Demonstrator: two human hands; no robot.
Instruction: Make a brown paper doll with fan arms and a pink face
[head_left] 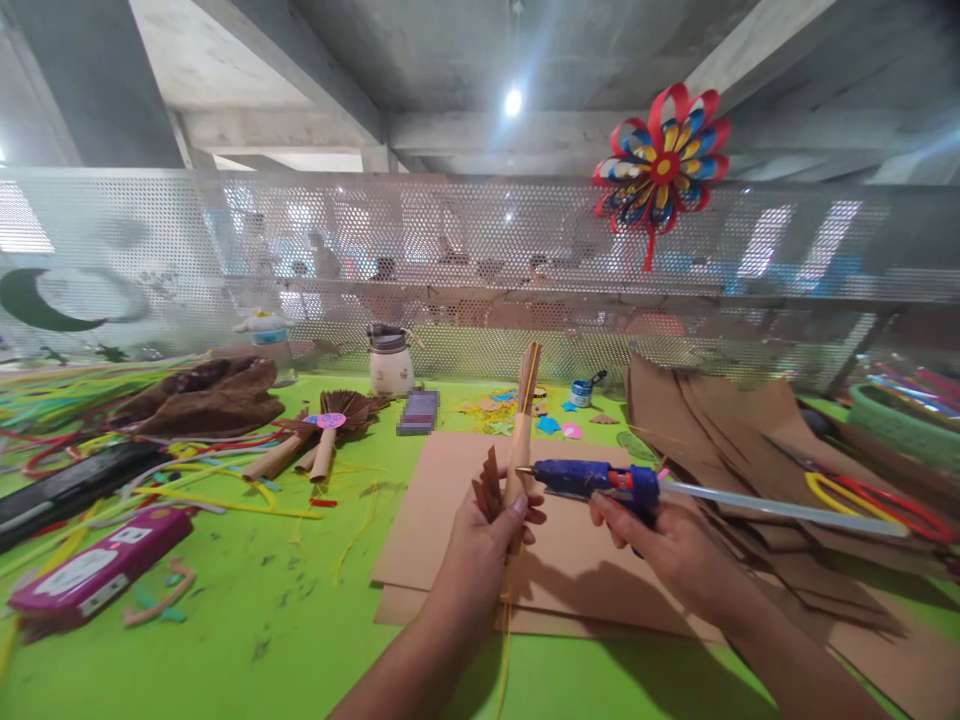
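Note:
My left hand (495,520) is closed round a rolled brown paper tube (520,450), held upright, with folded brown paper (489,482) also in its fingers. Folded paper strips (531,375) stick out of the tube's top, and a yellow string (506,640) hangs below. In my right hand (667,545) is a blue hot glue gun (592,478), its nozzle pointing left at the tube; whether the tip touches the paper I cannot tell. A long clear glue stick (780,508) juts from the gun's rear. Beneath both hands lie flat brown sheets (450,530).
Brown paper sheets (697,430) are piled at the right with scissors (847,495). At the left lie a pleated paper fan (341,415), a purple box (105,565) and coloured cords (172,490). A jar (391,365) and a phone (418,412) stand before a perforated metal screen (450,230).

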